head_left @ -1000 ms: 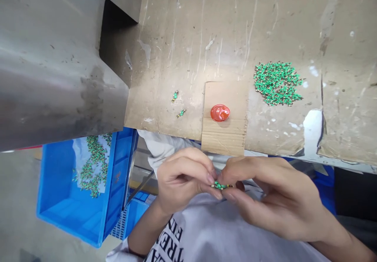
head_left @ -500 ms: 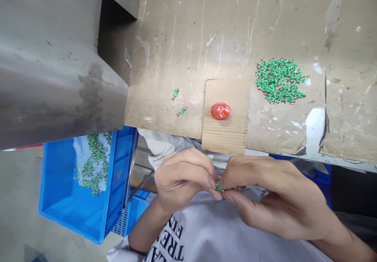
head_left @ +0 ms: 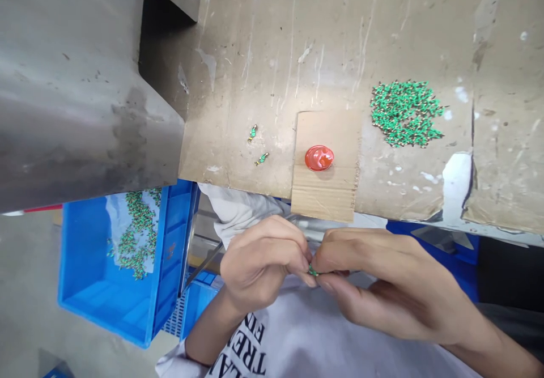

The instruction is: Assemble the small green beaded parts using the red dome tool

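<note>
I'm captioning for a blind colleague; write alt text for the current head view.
A person's left hand and right hand pinch a small green piece together beside a worktable. On it, a red dish sits on cardboard, with two loose pieces to its left and a green pile right; a blue bin is lower left.

Between the shallow rounded red dish (head_left: pixel 319 158) and the flat heap of small green pieces (head_left: pixel 407 114), there is room to pass above the brown cardboard-covered tabletop (head_left: pixel 331 4). At the left, the large grey metal housing (head_left: pixel 85 100) blocks access, overlapping the blue plastic crate (head_left: pixel 106 304).
</note>
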Tool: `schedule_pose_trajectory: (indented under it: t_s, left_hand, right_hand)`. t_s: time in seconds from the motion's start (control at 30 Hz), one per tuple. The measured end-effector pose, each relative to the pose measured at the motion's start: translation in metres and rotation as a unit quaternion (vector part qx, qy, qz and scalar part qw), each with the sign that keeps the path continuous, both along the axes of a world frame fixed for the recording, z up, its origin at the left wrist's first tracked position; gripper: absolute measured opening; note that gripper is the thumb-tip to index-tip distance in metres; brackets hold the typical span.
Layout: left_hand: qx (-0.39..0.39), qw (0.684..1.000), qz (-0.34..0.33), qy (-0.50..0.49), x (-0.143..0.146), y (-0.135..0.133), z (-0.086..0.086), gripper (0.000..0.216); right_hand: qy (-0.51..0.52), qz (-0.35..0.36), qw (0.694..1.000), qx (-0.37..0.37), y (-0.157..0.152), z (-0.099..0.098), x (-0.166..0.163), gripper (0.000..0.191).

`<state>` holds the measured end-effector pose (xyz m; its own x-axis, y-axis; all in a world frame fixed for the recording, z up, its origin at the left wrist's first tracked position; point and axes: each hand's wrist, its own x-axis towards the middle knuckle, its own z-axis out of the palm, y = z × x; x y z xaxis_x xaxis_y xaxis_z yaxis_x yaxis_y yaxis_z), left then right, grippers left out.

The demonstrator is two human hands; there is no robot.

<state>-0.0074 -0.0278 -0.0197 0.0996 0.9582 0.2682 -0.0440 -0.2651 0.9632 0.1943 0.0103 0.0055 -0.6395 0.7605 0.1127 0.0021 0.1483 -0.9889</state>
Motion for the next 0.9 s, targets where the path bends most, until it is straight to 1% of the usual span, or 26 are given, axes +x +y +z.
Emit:
schedule_pose_trajectory:
  t_s: [0.1, 0.17, 0.23, 0.3, 0.4, 0.57, 0.67, 0.9]
  left_hand:
    - [-0.005, 1.0, 0.0, 0.012, -0.001, -0.002, 0.002, 0.015]
    - [-0.013, 1.0, -0.002, 0.001, 0.0, -0.001, 0.002, 0.012]
    - [-0.02, 0.999, -0.005, -0.024, 0.001, 0.002, 0.002, 0.01]
    - [-0.025, 0.998, -0.015, -0.053, 0.002, 0.006, 0.001, 0.015]
    - [-0.034, 0.995, -0.028, -0.09, 0.007, 0.009, -0.002, 0.021]
    - [-0.046, 0.986, -0.018, -0.158, 0.014, 0.008, -0.008, 0.026]
    - [-0.042, 0.987, -0.018, -0.154, 0.013, 0.008, -0.01, 0.024]
    - [-0.025, 0.996, -0.009, -0.089, 0.01, 0.005, -0.008, 0.023]
  right_hand:
    - [-0.003, 0.013, 1.0, -0.017, -0.001, 0.0, -0.001, 0.016]
    - [0.001, 0.002, 1.0, -0.028, -0.001, 0.001, -0.002, 0.019]
    - [0.013, -0.018, 0.999, -0.029, -0.002, 0.002, -0.002, 0.022]
    - [0.027, -0.033, 0.999, -0.023, -0.002, 0.003, -0.002, 0.02]
    - [0.04, -0.038, 0.998, -0.01, -0.004, 0.002, -0.002, 0.018]
    - [0.066, -0.047, 0.997, 0.005, -0.004, 0.001, -0.004, 0.018]
    - [0.06, -0.041, 0.997, 0.007, -0.002, 0.001, -0.005, 0.018]
    - [0.022, -0.02, 0.999, 0.019, 0.0, 0.0, -0.002, 0.015]
